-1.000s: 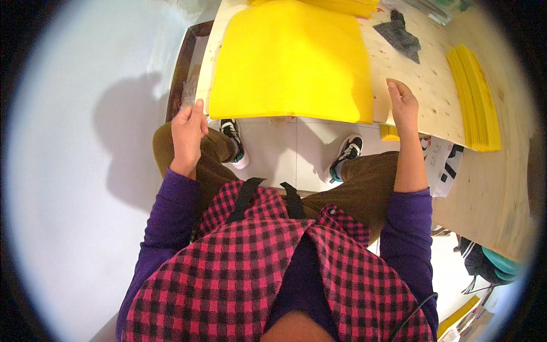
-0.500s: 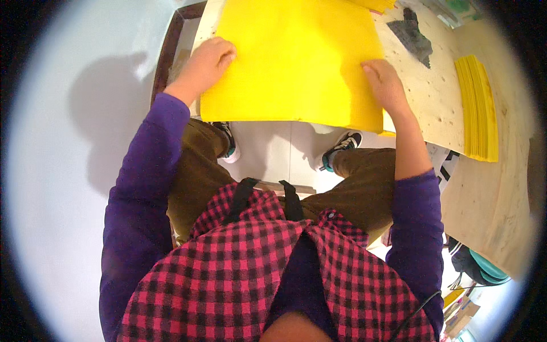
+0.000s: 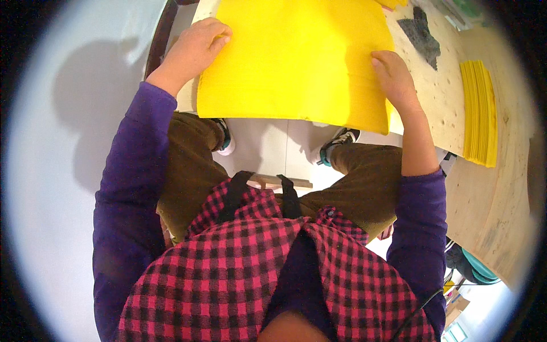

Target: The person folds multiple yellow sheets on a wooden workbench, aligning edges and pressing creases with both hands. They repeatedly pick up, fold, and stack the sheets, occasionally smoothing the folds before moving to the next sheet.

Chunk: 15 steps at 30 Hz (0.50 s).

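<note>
A wide yellow sheet (image 3: 290, 68), which looks like felt or cloth, lies over the near part of the wooden table, its front edge hanging slightly over. At the sheet's left edge my left hand (image 3: 196, 48) is closed, with thumb and fingers pinching it. My right hand (image 3: 394, 78) is likewise closed on the right edge, fingers curled over the border. Between the two hands the sheet is spread mostly flat.
To the right, a dark grey rag (image 3: 420, 37) lies on the pale wooden tabletop (image 3: 439, 97). A stack of folded yellow sheets (image 3: 478, 114) stands at the table's right side. More yellow material (image 3: 393, 3) shows at the far edge. A white wall (image 3: 68, 171) rises on the left.
Both hands have moved slightly away from me and outward, the left to the left and the right to the right. The sheet's right side has shifted a little rightward.
</note>
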Each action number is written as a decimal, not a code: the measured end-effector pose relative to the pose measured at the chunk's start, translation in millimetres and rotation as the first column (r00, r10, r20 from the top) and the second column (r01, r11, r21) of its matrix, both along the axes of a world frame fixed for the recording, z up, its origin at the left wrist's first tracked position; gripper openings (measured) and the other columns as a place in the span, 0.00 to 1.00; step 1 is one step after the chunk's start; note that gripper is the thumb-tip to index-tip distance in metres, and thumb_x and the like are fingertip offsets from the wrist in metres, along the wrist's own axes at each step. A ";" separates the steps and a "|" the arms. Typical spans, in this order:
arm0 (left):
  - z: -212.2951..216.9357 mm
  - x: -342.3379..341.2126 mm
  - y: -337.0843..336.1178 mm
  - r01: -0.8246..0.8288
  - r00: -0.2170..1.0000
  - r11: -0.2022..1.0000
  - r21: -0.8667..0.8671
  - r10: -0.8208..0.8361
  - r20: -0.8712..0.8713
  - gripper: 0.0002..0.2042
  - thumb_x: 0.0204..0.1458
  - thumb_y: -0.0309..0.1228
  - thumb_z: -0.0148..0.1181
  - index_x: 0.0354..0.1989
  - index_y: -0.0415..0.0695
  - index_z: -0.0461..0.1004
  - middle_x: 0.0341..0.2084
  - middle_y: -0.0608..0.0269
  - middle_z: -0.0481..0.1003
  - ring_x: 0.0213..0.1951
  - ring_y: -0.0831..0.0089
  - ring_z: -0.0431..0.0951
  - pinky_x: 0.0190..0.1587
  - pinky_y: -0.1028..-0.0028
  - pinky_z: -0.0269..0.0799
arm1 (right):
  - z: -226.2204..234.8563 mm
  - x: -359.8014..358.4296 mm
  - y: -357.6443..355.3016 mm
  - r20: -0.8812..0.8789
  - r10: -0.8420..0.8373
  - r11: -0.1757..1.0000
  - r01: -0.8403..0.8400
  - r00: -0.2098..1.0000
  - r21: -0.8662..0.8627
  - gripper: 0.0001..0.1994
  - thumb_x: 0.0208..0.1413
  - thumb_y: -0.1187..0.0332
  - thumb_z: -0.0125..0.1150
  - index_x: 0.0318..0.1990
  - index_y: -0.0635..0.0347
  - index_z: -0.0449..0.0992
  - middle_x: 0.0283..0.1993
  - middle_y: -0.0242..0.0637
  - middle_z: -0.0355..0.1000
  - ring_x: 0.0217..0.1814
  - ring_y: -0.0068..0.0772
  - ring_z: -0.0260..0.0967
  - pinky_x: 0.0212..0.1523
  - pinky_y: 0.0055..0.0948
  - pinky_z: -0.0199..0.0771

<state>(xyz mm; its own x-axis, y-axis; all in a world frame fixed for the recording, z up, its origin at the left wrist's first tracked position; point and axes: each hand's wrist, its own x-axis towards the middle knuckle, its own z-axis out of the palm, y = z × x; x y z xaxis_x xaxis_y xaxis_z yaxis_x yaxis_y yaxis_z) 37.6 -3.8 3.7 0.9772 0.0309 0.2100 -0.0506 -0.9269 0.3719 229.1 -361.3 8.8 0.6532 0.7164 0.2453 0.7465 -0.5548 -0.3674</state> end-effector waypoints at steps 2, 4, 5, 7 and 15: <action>2.0 -8.1 1.3 0.021 1.000 1.000 -0.004 -0.021 0.013 0.08 0.56 0.29 0.52 0.41 0.39 0.72 0.42 0.52 0.72 0.47 0.54 0.71 0.52 0.64 0.66 | 3.9 -2.1 -2.3 -0.074 -0.015 0.999 0.017 0.997 0.027 0.11 0.55 0.68 0.54 0.41 0.66 0.75 0.43 0.50 0.72 0.48 0.52 0.67 0.52 0.39 0.66; -0.8 -25.1 -2.0 0.073 0.994 0.997 -0.012 -0.072 0.077 0.08 0.56 0.29 0.51 0.40 0.38 0.73 0.39 0.52 0.73 0.45 0.54 0.72 0.50 0.63 0.68 | 5.6 -19.7 -14.7 -0.171 -0.027 0.997 0.038 0.985 0.062 0.10 0.55 0.69 0.54 0.40 0.66 0.75 0.43 0.49 0.72 0.48 0.51 0.67 0.52 0.39 0.66; -2.9 -27.1 -3.3 0.064 0.997 0.998 -0.004 -0.064 0.046 0.08 0.56 0.28 0.51 0.40 0.38 0.72 0.39 0.52 0.73 0.45 0.54 0.72 0.50 0.63 0.68 | 4.0 -25.5 -16.8 -0.184 -0.012 0.999 0.020 0.983 0.044 0.10 0.55 0.69 0.54 0.41 0.66 0.75 0.43 0.49 0.72 0.48 0.51 0.67 0.52 0.38 0.66; -7.3 -27.1 -4.4 0.082 0.996 0.997 0.017 -0.082 0.035 0.08 0.56 0.28 0.51 0.39 0.38 0.72 0.39 0.53 0.73 0.45 0.54 0.72 0.50 0.63 0.67 | -0.7 -33.3 -17.1 -0.203 0.042 0.999 -0.039 0.978 0.019 0.10 0.55 0.69 0.54 0.41 0.66 0.75 0.44 0.49 0.72 0.49 0.50 0.67 0.53 0.38 0.66; -1.8 -18.3 1.5 0.045 0.995 0.996 0.080 -0.052 0.085 0.08 0.56 0.27 0.51 0.41 0.40 0.72 0.41 0.53 0.73 0.47 0.54 0.71 0.52 0.63 0.67 | 1.9 -20.2 -22.1 -0.162 -0.087 0.991 0.102 0.983 0.087 0.12 0.55 0.67 0.54 0.42 0.66 0.75 0.45 0.49 0.72 0.50 0.50 0.67 0.54 0.38 0.65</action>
<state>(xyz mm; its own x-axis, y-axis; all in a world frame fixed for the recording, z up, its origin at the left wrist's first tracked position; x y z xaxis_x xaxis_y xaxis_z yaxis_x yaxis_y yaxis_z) 19.3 -2.2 2.0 0.9551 -0.0355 0.2943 -0.1249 -0.9485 0.2911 208.9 -383.4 10.7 0.7528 0.6280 0.1974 0.6207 -0.5772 -0.5307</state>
